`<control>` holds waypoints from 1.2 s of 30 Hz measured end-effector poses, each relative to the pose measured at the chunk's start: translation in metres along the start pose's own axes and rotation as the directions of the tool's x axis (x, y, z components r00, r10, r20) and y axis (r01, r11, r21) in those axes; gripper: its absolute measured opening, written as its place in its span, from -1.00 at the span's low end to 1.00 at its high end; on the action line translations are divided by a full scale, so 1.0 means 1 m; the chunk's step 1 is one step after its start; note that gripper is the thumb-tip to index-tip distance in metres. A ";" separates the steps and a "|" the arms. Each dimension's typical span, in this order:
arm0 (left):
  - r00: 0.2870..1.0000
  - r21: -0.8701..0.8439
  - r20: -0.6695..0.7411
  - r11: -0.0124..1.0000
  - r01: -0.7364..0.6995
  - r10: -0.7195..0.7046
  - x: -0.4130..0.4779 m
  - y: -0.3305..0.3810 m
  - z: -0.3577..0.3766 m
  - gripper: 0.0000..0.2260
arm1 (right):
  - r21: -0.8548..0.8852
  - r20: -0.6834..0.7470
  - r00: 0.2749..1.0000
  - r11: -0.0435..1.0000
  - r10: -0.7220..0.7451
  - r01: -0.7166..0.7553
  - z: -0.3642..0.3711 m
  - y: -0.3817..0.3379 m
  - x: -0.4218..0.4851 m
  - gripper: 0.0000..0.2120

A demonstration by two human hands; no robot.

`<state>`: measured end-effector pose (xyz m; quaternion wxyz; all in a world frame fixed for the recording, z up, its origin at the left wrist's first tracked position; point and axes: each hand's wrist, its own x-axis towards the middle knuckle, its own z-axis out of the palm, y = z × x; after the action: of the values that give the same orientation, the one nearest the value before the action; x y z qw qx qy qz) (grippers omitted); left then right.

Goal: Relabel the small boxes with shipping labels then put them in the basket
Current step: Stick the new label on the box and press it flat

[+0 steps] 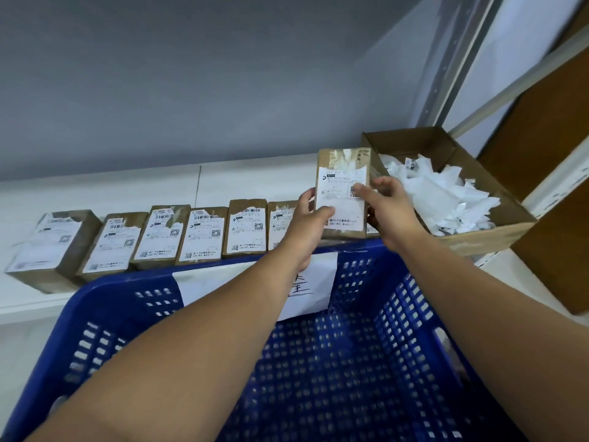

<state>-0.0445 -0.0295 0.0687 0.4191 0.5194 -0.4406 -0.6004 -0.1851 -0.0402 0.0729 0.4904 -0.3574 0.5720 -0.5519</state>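
Blue plastic basket [398, 317], with perforated walls and floor, fills the near foreground. No box shows on the part of its floor that the forearms leave in view. Judged from that, the put-in step has not begun, or barely. The right corner of the floor is blurred; cannot tell.

Cardboard tray [414, 141], far right on the white shelf [95, 193], holds a heap of white paper scraps [446, 196]. These are likely peeled backing or old labels, so some relabelling looks done.

Row of boxes [204, 234] lies flat on the shelf just behind the basket's far rim. Six count clearly, with a sliver of a seventh below the held one. Each carries a white label with a ragged top edge. Whether these labels are old or new I cannot tell.

Held box [342, 161] is brown and taped, upright in the air above the far rim, between row and tray. Left hand [306, 224] grips its lower left edge, thumb across the front. Right hand [390, 208] holds the right edge, thumb pressed on the label [341, 202], fingers curled behind. Judgement: one box is in hand, being labelled or checked; all the others are left to go in.

Writing:
- **Paper sign [204, 282]**, on the basket's far wall: a handwritten black character, mostly hidden by the left forearm.
- **Held label:** digits starting "052 052", the rest blurred; a QR code by the right thumb.
- **Row labels:** barcodes, QR codes and small printed lines, too small to read.
- **Brand:** none legible.
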 end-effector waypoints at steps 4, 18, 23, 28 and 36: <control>0.997 -0.039 0.047 0.997 -0.060 0.062 -0.032 0.017 -0.017 -0.74 | -0.016 0.067 0.998 1.000 0.013 -0.012 -0.012 -0.028 -0.038 -0.66; 0.968 0.346 0.101 0.904 -0.251 0.231 -0.208 0.046 -0.108 -0.46 | 0.038 0.403 0.895 0.974 0.189 -0.222 0.027 -0.032 -0.208 -0.53; 0.951 0.492 0.079 0.818 -0.298 0.299 -0.233 0.032 -0.125 -0.53 | -0.039 0.495 0.846 0.977 0.199 -0.207 0.035 -0.020 -0.228 -0.64; 0.957 0.517 0.071 0.810 -0.276 0.280 -0.228 0.018 -0.126 -0.57 | -0.041 0.463 0.858 0.972 0.223 -0.230 0.034 -0.009 -0.226 -0.61; 0.970 0.518 0.037 0.826 -0.224 0.240 -0.217 0.000 -0.122 -0.61 | -0.090 0.458 0.854 0.968 0.248 -0.233 0.032 0.003 -0.215 -0.57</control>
<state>0.1000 0.1677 0.1150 0.3401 0.5645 -0.6393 -0.3962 -0.0971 0.1552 0.1091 0.6727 -0.4125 0.4863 -0.3753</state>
